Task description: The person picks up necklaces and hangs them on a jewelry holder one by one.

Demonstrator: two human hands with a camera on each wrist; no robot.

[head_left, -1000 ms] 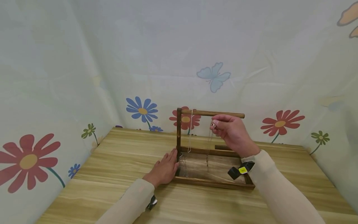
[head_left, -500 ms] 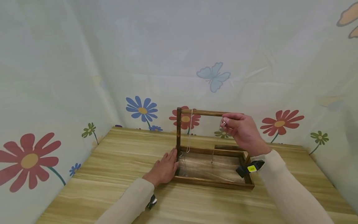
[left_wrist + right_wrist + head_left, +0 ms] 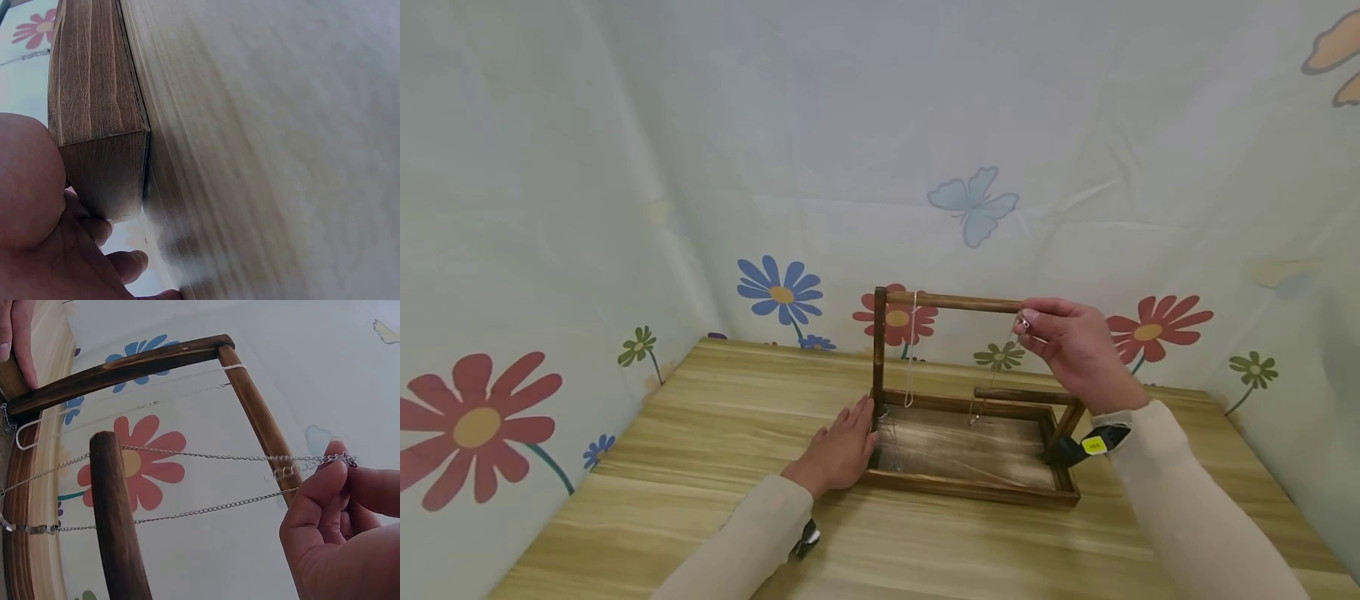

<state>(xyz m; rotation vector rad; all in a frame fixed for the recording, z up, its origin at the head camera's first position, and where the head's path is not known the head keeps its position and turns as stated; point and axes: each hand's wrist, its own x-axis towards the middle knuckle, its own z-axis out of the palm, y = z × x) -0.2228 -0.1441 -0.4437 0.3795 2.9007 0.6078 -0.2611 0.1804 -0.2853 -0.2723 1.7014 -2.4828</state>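
Note:
My right hand pinches a thin silver chain necklace between thumb and fingertips, beside the right part of the top bar of a dark wooden stand. The necklace hangs as a loop; its lower end is near the free end of the short lower bar. In the right wrist view, its strands pass behind that bar. My left hand rests with extended fingers against the stand's left side; the left wrist view shows it at the wooden corner.
A white cord-like necklace hangs from the top bar near the left post, with a fine chain beside it in the right wrist view. More chain hangs at the stand's left. The stand sits on a wood-grain table before a flower-printed curtain.
My right hand has moved right along the top bar, carrying the necklace; its lower end has swung right, near the lower bar. The left hand stays where it was.

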